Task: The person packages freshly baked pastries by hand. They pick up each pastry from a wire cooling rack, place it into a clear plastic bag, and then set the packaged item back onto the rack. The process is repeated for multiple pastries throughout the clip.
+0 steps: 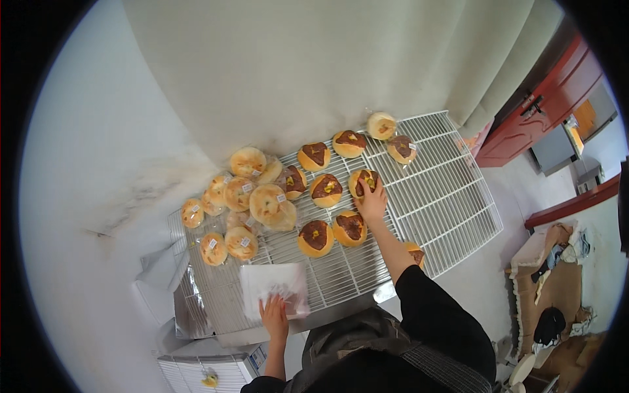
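My right hand (372, 200) reaches over the wire rack and has its fingers closed round a brown-topped bun (360, 181) with a bit of green and yellow on it. My left hand (274, 314) lies with fingers apart on a stack of clear plastic bags (262, 278) at the rack's near edge. Several unwrapped buns with brown tops, such as one bun (316, 237), sit around the right hand. Behind my right forearm another bun (415, 252) is partly hidden.
Bagged pale round breads (267, 203) with small labels are heaped at the rack's left. Two bagged buns, one pale (381, 125), one brown-topped (401, 149), lie at the back. The wire rack (452, 203) borders a curtain (314, 65). A red door (544, 98) stands at far right.
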Motion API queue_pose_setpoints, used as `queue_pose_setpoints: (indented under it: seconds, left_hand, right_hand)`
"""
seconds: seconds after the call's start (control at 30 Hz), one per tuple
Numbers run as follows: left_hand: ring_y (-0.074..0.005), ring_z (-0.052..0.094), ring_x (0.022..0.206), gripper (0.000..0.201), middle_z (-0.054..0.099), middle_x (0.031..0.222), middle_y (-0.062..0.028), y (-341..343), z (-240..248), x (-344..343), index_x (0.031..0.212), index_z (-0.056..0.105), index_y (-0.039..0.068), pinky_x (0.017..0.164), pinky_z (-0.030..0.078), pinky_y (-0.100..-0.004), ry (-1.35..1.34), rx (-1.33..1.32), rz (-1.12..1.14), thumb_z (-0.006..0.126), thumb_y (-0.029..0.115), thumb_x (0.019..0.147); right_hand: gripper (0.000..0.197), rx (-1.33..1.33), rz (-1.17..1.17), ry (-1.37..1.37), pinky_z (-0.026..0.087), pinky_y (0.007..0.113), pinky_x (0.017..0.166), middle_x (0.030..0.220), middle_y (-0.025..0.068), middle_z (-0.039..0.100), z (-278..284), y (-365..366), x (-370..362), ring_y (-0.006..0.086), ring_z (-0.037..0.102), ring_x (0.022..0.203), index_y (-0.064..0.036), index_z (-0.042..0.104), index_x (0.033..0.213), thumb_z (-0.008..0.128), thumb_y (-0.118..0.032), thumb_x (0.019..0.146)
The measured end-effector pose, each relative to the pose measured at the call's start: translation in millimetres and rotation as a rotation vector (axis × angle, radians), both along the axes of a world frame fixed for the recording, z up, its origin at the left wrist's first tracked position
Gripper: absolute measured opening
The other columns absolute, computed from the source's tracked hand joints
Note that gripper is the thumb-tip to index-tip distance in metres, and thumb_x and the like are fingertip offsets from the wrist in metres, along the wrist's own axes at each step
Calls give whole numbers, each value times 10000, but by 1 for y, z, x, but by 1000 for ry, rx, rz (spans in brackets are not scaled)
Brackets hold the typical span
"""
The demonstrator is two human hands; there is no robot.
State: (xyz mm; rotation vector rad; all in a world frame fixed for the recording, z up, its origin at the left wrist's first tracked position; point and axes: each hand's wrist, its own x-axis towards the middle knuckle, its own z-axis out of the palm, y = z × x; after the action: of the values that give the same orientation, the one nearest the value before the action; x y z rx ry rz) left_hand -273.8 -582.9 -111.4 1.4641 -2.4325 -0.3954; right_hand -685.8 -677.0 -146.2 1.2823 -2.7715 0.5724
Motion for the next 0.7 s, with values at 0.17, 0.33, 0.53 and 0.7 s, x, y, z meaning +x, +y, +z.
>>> queue_pose_setpoints:
  seconds: [0.17,0.33,0.53,0.7]
  left_hand:
    - [-89,489,483,241,513,570,-19,-21,89,-35,985,542,2,461,406,-236,757,726,242,441,213,925]
    - [-87,490,581,290,496,661,-9,-37,73,-66,1016,525,-4,565,434,-236,1038,834,69,393,243,944]
    - [-125,570,733,312,613,856,-62,-67,52,-78,1025,564,-52,749,474,-251,929,896,123,456,221,921]
    - [-160,609,818,291,636,851,-118,-59,90,-97,958,585,-85,745,482,-265,1113,1021,76,503,187,898]
  right_hand:
    - [583,-342,-44,-302,434,445,842,1215,163,434,5,14,-20,333,466,1064,-199,461,1226,703,-200,695]
    - [552,-622,-170,-1673,488,479,767,1193,115,479,76,105,-11,290,529,1010,-104,397,1266,638,-212,781]
    - [540,-652,503,-1996,414,388,923,1264,144,430,140,204,54,255,442,1158,19,360,1275,595,-68,797]
    - [581,-508,605,-1808,333,335,990,1284,132,425,184,195,101,219,417,1178,18,396,1263,640,-32,738]
